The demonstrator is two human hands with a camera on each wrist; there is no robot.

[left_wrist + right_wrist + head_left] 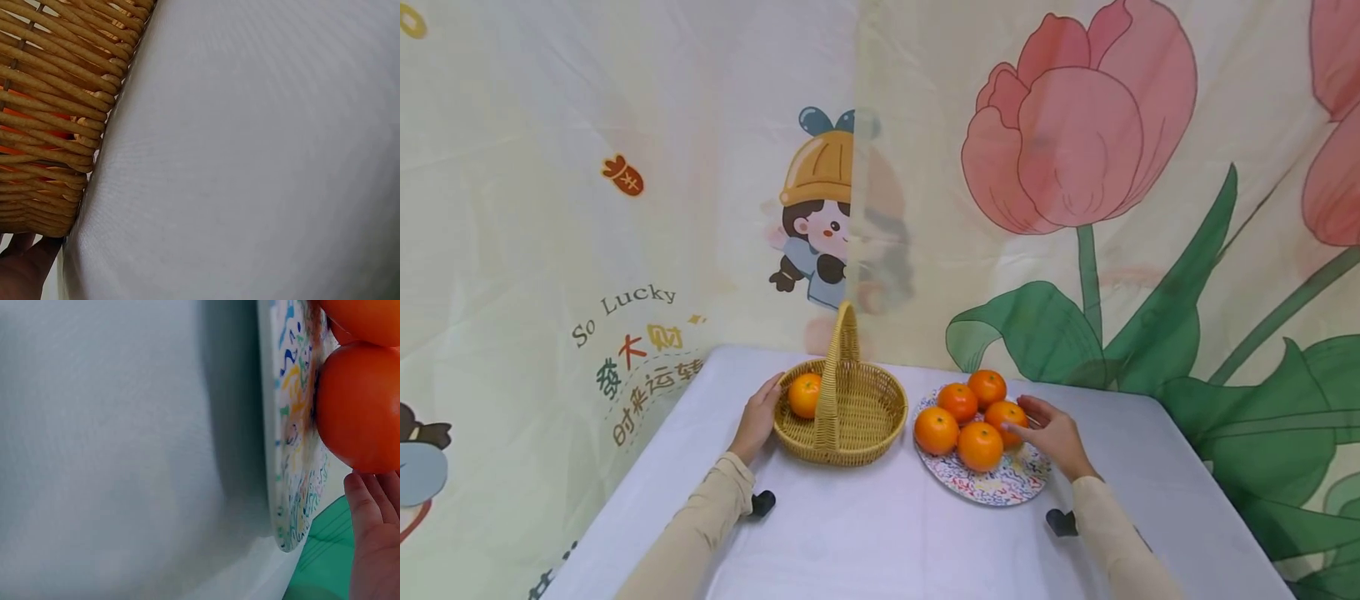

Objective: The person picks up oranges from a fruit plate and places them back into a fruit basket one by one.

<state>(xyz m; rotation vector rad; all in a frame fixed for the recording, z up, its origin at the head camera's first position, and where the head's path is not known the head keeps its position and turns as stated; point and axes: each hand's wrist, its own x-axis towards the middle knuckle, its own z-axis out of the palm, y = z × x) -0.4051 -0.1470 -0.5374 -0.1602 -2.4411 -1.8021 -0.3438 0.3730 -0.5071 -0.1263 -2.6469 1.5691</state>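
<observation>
1 orange [997, 411] to consider first: the rightmost of 5 on the patterned plate [1000, 493], close against its neighbours. Judging by its look, should be rather heavy for its size, firm with only a little give, smooth and somewhat slippery, ready to roll if pushed from 1 side only; not fragile, but possible to bruise under a hard squeeze. Better to take hold around the widest part, thumb and fingertips on opposite sides, without pressing on the other 4 oranges [981, 447]. At this rightmost orange, the right hand [1062, 442], fairly wide, with thumb toward the front and fingers nearly straight at the right side; in the right wrist view, fingertips at the skin. Cannot tell how firm a pressure. Just to the left of the plate, the woven basket [865, 456] with a tall arched handle, and inside, left of this handle, 1 more orange [805, 396]. Against the basket's left outer wall, the left hand [757, 421], laid along it with no visible tight curl. Under everything, a white tabletop [880, 542]. Behind, a hanging cloth with a large printed tulip [1082, 125].
</observation>
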